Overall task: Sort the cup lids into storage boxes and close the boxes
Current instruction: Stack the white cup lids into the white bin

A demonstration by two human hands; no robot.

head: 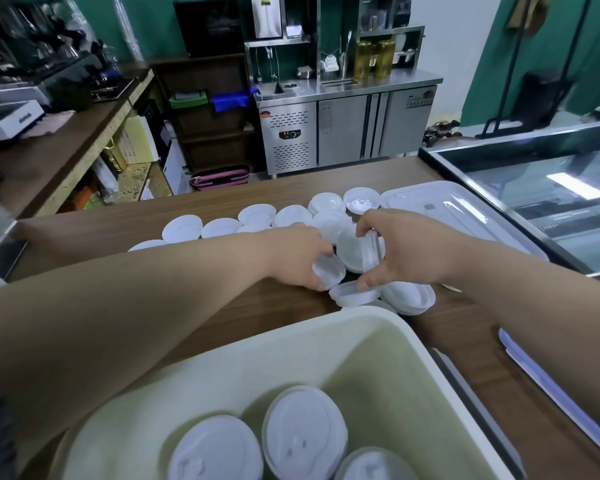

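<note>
Several white cup lids (pixel 257 214) lie scattered across the brown wooden counter (pixel 111 233). My left hand (pixel 298 256) holds one white lid (pixel 329 271) at its edge. My right hand (pixel 399 251) grips a tilted stack of white lids (pixel 355 249), thumb low and fingers over the top. More lids (pixel 409 297) lie just below my right hand. A pale open storage box (pixel 392 344) stands nearest me with three lids (pixel 303 434) inside. A clear box lid (pixel 440 206) rests flat at the far right of the counter.
A glass display case (pixel 548 188) borders the counter on the right. Another clear plastic lid edge (pixel 551 386) lies at my right forearm. Beyond the counter stand a steel fridge unit (pixel 347 129) and shelves.
</note>
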